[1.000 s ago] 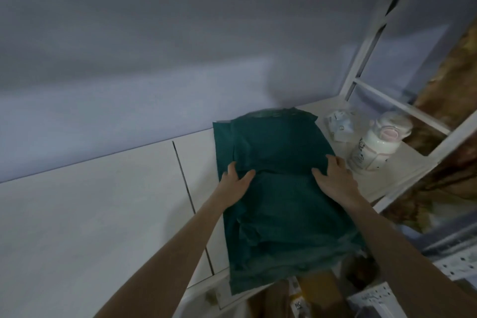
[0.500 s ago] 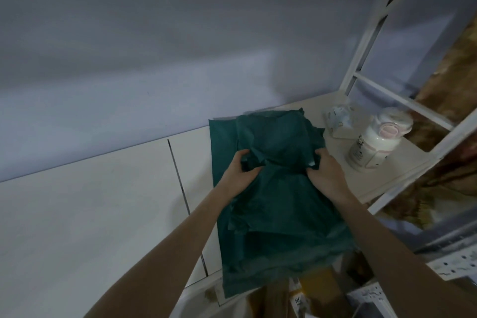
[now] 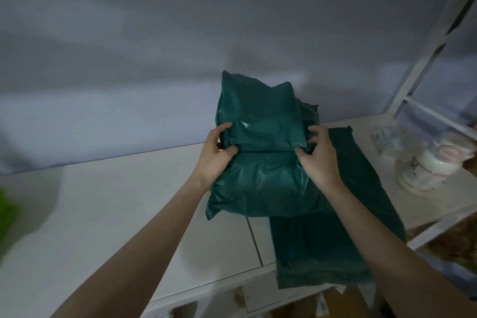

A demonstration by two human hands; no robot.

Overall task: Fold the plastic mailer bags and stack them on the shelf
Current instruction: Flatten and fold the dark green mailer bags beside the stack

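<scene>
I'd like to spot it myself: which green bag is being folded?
Start at the white shelf top. Two dark green plastic bags are there; one lies flat toward the right. Yours is the puffy, creased bag, gripped by both hands.

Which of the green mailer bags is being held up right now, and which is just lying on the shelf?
The folded bag is gripped by the left hand and right hand. The flat bag lies untouched on the shelf.

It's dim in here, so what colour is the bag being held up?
Dark green, plain and glossy bag, seen in the head view, gripped by both hands.
</scene>
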